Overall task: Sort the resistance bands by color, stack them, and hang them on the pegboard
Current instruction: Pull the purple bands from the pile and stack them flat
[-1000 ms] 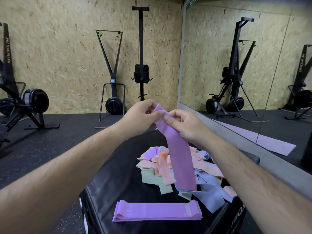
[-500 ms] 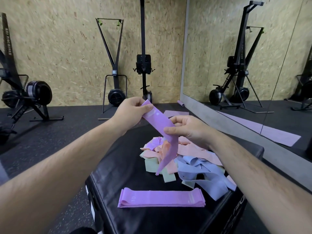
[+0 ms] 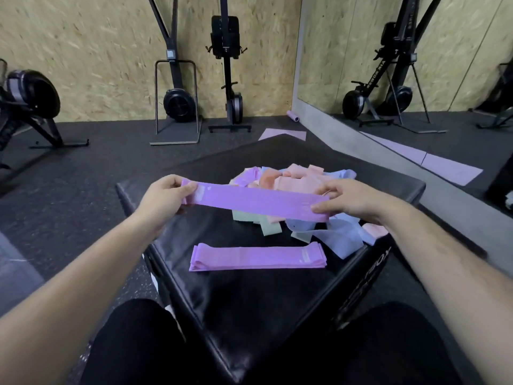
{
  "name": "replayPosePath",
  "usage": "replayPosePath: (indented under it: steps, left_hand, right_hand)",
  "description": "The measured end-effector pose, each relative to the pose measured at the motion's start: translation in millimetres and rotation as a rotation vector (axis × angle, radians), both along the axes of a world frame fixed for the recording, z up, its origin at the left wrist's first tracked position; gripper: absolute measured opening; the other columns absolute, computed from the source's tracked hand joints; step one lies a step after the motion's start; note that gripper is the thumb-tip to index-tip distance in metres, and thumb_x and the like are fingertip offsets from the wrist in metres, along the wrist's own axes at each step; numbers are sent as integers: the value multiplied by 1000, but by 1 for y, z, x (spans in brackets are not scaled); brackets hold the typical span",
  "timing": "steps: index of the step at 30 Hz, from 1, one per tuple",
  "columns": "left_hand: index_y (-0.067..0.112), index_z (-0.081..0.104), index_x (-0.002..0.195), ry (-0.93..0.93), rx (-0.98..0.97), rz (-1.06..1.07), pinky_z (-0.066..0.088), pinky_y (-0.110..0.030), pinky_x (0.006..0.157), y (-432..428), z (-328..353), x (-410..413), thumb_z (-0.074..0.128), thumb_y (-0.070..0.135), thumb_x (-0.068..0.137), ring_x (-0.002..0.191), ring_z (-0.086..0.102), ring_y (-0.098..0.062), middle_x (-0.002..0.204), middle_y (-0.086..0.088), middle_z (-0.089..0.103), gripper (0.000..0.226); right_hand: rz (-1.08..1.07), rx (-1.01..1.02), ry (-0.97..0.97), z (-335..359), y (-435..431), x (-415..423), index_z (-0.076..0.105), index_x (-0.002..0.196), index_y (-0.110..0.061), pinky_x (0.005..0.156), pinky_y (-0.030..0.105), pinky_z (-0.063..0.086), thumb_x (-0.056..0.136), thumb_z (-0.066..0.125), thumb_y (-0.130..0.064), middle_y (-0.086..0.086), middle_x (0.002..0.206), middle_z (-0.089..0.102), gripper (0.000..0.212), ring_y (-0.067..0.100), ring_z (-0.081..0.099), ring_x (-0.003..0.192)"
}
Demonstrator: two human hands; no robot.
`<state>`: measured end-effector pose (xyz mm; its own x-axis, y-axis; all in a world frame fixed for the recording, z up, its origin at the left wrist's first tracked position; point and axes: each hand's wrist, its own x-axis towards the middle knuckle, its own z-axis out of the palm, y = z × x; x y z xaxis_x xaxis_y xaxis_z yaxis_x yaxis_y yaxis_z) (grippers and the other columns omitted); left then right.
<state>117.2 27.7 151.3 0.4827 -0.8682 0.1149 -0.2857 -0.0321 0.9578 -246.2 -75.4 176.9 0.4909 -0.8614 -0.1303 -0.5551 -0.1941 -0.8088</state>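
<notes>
**Holding a purple band (image 3: 258,201) level over the black padded box (image 3: 249,307)**

The left grip (image 3: 163,198) pinches the band's 9 o'clock end between thumb and curled fingers. The right grip (image 3: 349,198) pinches the 3 o'clock end, thumb on the near edge and fingers behind. The band hangs in the air, pulled flat between them and sloping a little down toward 3 o'clock, clear of everything below.

A dark rubber floor lies around the box. At 12 o'clock two upright black exercise machines (image 3: 227,51) stand against a chipboard wall. A rowing machine (image 3: 30,98) sits at 10 o'clock. A wall mirror (image 3: 361,37) runs from 1 to 3 o'clock. A lilac mat (image 3: 283,134) lies flat on the floor just past the box's far corner, with a rolled mat (image 3: 293,115) beyond it at the mirror's foot.

The held band crosses in front of the loose pile (image 3: 294,176) and hides its near middle.

That pile lies on the box top at 1 o'clock: pink, peach, pale green, blue and purple bands in a tangle that spills to the 3 o'clock edge. A flat stack of purple bands (image 3: 258,258) lies toward 6 o'clock, its right end just beside the pile's blue strands. Black-clad legs (image 3: 133,343) flank the box's near corner.
</notes>
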Motion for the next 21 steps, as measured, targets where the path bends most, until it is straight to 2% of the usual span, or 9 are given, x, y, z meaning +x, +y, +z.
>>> replayPosePath:
  steps: [4,7,10,12,16,19,21]
  left_hand:
    - [8,69,87,30,80,-3,42,-26,59,16,-45,-2,68,22,95,69,49,-17,65,3,56,16]
    - [6,73,90,4,114,21,42,-23,58,22,-69,-2,70,23,94,65,48,-14,63,9,59,18]
    - [15,73,85,-88,134,68,43,-23,61,25,-85,-4,73,21,91,57,50,-6,63,14,63,8]
    - [20,72,90,-142,143,81,46,-26,65,27,-94,-5,75,20,89,65,55,-8,74,9,66,3]
    - [22,69,98,-291,166,68,44,-26,64,30,-116,-5,77,23,87,66,54,-15,79,-1,63,13]
    - [20,70,94,-373,152,51,40,-27,64,30,-124,-6,76,21,88,64,49,-15,72,1,54,9]
    - [19,71,93,-451,140,32,39,-22,65,30,-127,-7,76,19,88,67,49,-14,71,1,54,7]
  right_hand:
    - [-139,27,-123,-42,6,-8,72,103,-13,80,30,55,91,75,-17,12,81,68,14,17,63,82]
    - [-187,28,-163,-67,12,-6,71,103,-14,71,31,57,92,74,-16,13,80,72,12,18,65,71]
    - [-199,-23,-95,-87,16,-5,68,108,-12,59,20,51,93,72,-14,5,68,65,16,8,58,56]
    - [-204,-72,-38,-97,16,-4,68,104,-15,56,16,46,91,73,-13,2,66,60,14,6,53,51]
    - [-207,-185,77,-114,14,-1,71,97,-25,68,22,46,85,77,-20,4,84,67,15,9,57,67]
    - [-188,-250,116,-123,16,2,71,98,-21,61,7,40,86,76,-18,3,89,68,14,2,54,67]
    - [-176,-290,133,-128,17,4,71,101,-18,59,4,38,86,74,-15,2,86,64,15,-4,50,61]
